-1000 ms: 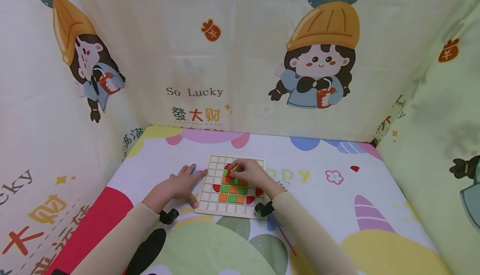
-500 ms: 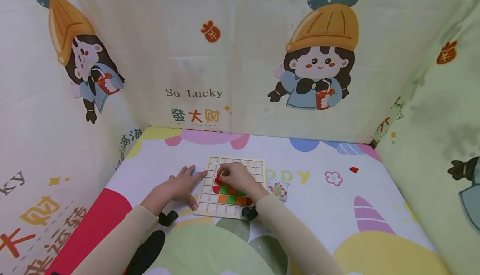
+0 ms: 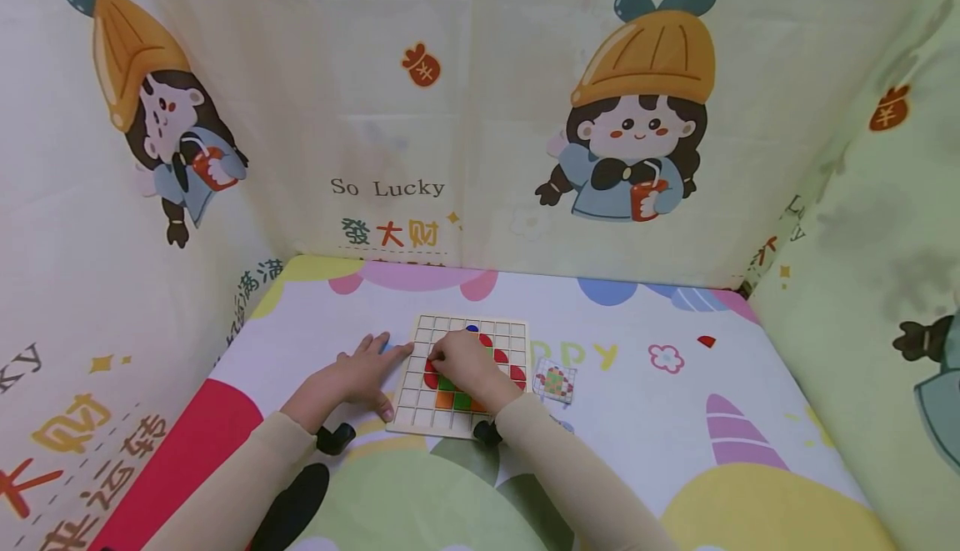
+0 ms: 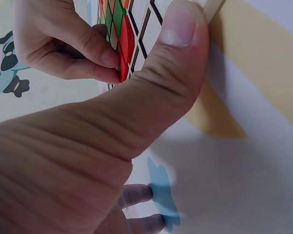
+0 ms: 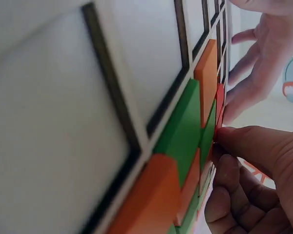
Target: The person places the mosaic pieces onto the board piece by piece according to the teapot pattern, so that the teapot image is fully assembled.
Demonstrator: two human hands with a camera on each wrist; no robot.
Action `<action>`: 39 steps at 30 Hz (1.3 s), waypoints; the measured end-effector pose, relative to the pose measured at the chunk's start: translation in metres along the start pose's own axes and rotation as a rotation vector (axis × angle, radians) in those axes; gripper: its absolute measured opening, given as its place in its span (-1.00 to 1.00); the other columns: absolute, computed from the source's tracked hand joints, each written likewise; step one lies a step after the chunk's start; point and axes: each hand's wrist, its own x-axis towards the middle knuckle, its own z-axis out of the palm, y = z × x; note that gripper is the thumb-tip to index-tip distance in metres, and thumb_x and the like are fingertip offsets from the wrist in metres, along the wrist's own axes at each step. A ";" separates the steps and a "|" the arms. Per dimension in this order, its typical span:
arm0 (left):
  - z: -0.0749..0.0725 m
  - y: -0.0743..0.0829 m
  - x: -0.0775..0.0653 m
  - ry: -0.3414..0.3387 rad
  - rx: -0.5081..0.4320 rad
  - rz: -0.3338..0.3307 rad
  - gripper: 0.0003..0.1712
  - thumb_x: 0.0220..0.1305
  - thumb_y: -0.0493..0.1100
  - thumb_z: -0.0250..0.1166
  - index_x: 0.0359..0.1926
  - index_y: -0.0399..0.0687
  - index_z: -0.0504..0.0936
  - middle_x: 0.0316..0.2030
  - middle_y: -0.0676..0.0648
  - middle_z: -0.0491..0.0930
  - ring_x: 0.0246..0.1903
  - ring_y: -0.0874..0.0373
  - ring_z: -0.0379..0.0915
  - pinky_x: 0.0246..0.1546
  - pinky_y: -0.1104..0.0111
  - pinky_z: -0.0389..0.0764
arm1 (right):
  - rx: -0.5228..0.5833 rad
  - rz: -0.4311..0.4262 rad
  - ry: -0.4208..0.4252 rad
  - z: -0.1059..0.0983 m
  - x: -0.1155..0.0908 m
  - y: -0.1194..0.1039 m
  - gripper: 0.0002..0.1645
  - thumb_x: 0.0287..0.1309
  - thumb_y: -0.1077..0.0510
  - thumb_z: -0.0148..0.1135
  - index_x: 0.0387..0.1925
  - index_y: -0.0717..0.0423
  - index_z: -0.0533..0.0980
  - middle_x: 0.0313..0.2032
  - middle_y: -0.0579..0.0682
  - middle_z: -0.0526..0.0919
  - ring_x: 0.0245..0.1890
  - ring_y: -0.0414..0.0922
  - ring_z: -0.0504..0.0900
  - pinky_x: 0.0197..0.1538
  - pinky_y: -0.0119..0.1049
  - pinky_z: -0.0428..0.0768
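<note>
A wooden grid board point(image 3: 420, 418) lies on the table, with green point(image 3: 462, 400), orange point(image 3: 445, 400) and red tiles point(image 3: 517, 374) in its cells. My right hand point(image 3: 467, 363) is over the board's left part and hides some tiles. Thumb and forefinger pinch a red tile with a curved edge point(image 4: 126, 41) at the board; the right wrist view shows only part of that grip. My left hand point(image 3: 352, 380) lies at the board's left side with fingers spread. Its thumb point(image 4: 178, 29) and forefinger touch the board's edge.
A small pattern card point(image 3: 555, 381) lies right of the board. Farther right is a loose red fan-shaped tile point(image 3: 706, 341). A blue tile point(image 3: 472, 328) sits near the board's top. Printed cloth point(image 3: 502, 159) walls the table's back and sides.
My right hand has moved left over the board with the red tile, down to a cell on the left side. The pattern card has come into fuller view. The left hand stays put.
</note>
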 end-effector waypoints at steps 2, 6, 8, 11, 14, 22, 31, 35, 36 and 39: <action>0.000 0.000 0.000 0.000 -0.001 0.001 0.41 -0.27 0.19 0.72 0.61 0.14 0.17 0.57 -0.42 -0.01 0.53 -0.54 -0.14 0.21 -0.61 0.16 | -0.010 -0.001 -0.007 0.000 -0.001 -0.002 -0.89 0.32 0.13 0.41 -0.21 0.01 0.81 -0.31 -0.14 0.81 -0.33 -0.27 0.63 -0.15 -0.47 0.66; -0.002 0.001 -0.001 0.000 -0.003 0.000 0.41 -0.27 0.18 0.72 0.61 0.13 0.17 0.57 -0.43 -0.01 0.53 -0.54 -0.14 0.21 -0.60 0.16 | -0.008 0.001 -0.027 -0.003 -0.002 -0.003 -0.87 0.31 0.08 0.43 -0.21 0.01 0.80 -0.32 -0.15 0.79 -0.36 -0.27 0.59 -0.21 -0.47 0.62; -0.002 0.001 -0.001 0.001 0.000 0.003 0.41 -0.27 0.18 0.72 0.61 0.13 0.17 0.57 -0.43 -0.01 0.52 -0.54 -0.13 0.20 -0.60 0.17 | -0.032 -0.003 -0.011 -0.005 -0.004 -0.001 -0.82 0.34 0.05 0.39 -0.14 0.02 0.78 -0.25 -0.13 0.77 -0.30 -0.25 0.60 -0.16 -0.44 0.64; -0.001 0.001 -0.001 0.003 0.000 0.004 0.41 -0.27 0.19 0.72 0.61 0.13 0.17 0.57 -0.43 -0.01 0.53 -0.54 -0.14 0.21 -0.60 0.17 | -0.095 -0.003 0.032 -0.011 -0.008 0.005 -0.75 0.37 0.01 0.33 -0.06 0.04 0.75 -0.18 -0.07 0.74 -0.23 -0.19 0.62 -0.07 -0.34 0.67; 0.000 0.001 -0.002 0.008 -0.012 0.003 0.41 -0.28 0.17 0.73 0.61 0.12 0.17 0.57 -0.43 -0.01 0.52 -0.55 -0.15 0.21 -0.61 0.15 | -0.189 -0.012 0.074 -0.021 -0.014 0.018 -0.75 0.40 0.00 0.30 -0.08 0.05 0.73 -0.18 -0.04 0.72 -0.26 -0.15 0.65 -0.09 -0.26 0.69; -0.002 0.003 -0.005 0.019 -0.030 -0.003 0.39 -0.28 0.12 0.73 0.60 0.12 0.19 0.57 -0.43 0.00 0.52 -0.55 -0.15 0.22 -0.62 0.11 | -0.354 0.079 0.105 -0.055 -0.034 0.069 -0.73 0.39 -0.01 0.32 -0.09 0.08 0.73 -0.27 -0.01 0.68 -0.36 -0.14 0.58 -0.11 -0.20 0.70; -0.001 0.006 -0.003 0.013 -0.038 -0.006 0.38 -0.25 0.12 0.72 0.61 0.15 0.18 0.58 -0.41 -0.02 0.54 -0.52 -0.18 0.25 -0.60 0.10 | -0.550 0.026 0.151 -0.089 -0.084 0.137 -0.81 0.38 0.08 0.33 -0.16 0.12 0.71 -0.32 0.02 0.66 -0.41 -0.06 0.58 -0.21 -0.08 0.68; -0.002 0.006 -0.004 0.011 -0.038 0.001 0.39 -0.26 0.13 0.72 0.61 0.13 0.18 0.58 -0.42 -0.02 0.53 -0.54 -0.17 0.23 -0.61 0.10 | -0.593 0.005 0.177 -0.106 -0.109 0.168 -0.77 0.36 0.09 0.32 -0.04 0.09 0.68 -0.13 0.11 0.67 -0.20 0.10 0.63 -0.12 0.08 0.67; -0.002 0.006 -0.004 0.010 -0.038 0.001 0.40 -0.26 0.13 0.72 0.61 0.12 0.18 0.58 -0.42 -0.02 0.53 -0.54 -0.17 0.23 -0.61 0.10 | -0.602 0.001 0.170 -0.110 -0.115 0.175 -0.70 0.38 0.06 0.31 0.04 0.08 0.66 -0.04 0.14 0.66 -0.11 0.14 0.63 -0.06 0.13 0.66; -0.003 0.006 -0.006 0.013 -0.033 -0.002 0.39 -0.27 0.13 0.73 0.60 0.11 0.19 0.57 -0.43 -0.01 0.52 -0.55 -0.16 0.22 -0.62 0.12 | -0.614 0.000 0.119 -0.123 -0.130 0.195 -0.50 0.42 -0.06 0.27 0.27 0.05 0.55 0.20 0.22 0.56 0.12 0.26 0.57 0.09 0.26 0.59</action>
